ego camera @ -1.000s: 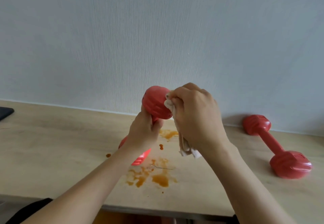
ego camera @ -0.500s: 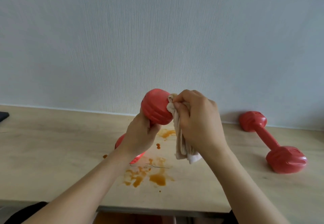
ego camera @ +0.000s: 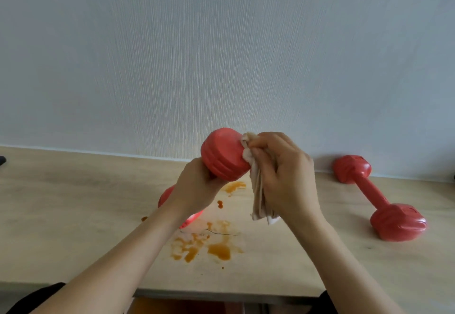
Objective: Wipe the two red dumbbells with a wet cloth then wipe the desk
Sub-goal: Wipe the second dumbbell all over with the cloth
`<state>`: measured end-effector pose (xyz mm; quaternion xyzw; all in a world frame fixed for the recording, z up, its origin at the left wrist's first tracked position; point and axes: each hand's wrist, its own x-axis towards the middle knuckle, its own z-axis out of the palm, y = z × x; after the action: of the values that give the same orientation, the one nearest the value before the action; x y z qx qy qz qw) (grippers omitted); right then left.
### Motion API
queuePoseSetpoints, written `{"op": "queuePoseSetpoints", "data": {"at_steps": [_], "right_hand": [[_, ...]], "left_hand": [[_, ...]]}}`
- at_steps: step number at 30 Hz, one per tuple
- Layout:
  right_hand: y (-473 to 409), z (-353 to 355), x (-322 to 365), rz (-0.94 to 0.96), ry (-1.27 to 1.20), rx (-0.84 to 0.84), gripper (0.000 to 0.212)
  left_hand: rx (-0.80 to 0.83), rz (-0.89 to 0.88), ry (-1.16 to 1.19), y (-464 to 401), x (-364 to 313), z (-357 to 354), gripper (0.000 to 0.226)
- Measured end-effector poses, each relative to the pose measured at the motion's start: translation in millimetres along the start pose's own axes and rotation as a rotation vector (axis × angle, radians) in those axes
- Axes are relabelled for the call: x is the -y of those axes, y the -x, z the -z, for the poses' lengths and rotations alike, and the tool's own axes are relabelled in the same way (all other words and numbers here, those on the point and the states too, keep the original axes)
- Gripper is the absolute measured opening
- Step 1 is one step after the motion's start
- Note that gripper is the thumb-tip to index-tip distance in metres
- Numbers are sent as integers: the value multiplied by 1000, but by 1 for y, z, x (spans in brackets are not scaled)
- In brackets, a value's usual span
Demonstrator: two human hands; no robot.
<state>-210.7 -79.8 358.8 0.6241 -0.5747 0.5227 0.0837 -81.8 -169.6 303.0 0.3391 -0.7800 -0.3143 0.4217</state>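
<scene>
Wall [ego camera: 221, 55]: pale, finely ribbed, filling the upper half of the head view from 9 through 12 to 3 o'clock.

Desk [ego camera: 61, 203]: light wood, running across the lower half; front edge near 6 o'clock.

Second dumbbell [ego camera: 374, 195]: red, lying flat on the desk at 3 o'clock, one head close to the wall, the other toward the viewer. Untouched, well apart from both hands.

Held dumbbell [ego camera: 225, 155]: red, raised above the desk just past centre, tilted, upper head toward 12 o'clock, lower head showing behind the left wrist at 8 o'clock.

Right hand [ego camera: 288, 178]: fingers curled round the cloth, pressing it against the right side of the upper head.

Left hand [ego camera: 197, 185]: wrapped round the handle just beneath the upper head; fingers closed.

Cloth [ego camera: 258, 195]: off-white, bunched at the dumbbell, its loose end hanging below the right hand.

Stains [ego camera: 219, 249]: orange-brown splashes on the desk at 6 o'clock beneath the hands, with smaller spots nearer centre.
</scene>
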Motion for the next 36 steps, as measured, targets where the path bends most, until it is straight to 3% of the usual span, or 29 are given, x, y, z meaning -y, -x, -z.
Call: {"op": "queuePoseSetpoints", "data": {"at_steps": [3,6,11,13,21,28,36], "right_hand": [[9,-7,12,188,83,-26,15],[4,-10,13,211,87,-26,17],[-21,-6,-5,-150,-96,95,16],[-20,-5,-9,-200,-105,105,17],[10,-4,18,140,246,60,13],[-22,2,-17,-179,137,295,16],[7,7,-6,91,125,255,17]], "left_hand": [[-54,-53,-2,0,3,-1,31],[-50,-74,-75,-2,4,-1,26],[-29,-90,-282,3,1,-5,31],[-15,-90,-310,5,1,-6,22],[-31,-160,-371,10,1,-9,16],[-50,-161,-427,15,-4,-14,34],[-14,-229,-426,14,2,-9,21]]}}
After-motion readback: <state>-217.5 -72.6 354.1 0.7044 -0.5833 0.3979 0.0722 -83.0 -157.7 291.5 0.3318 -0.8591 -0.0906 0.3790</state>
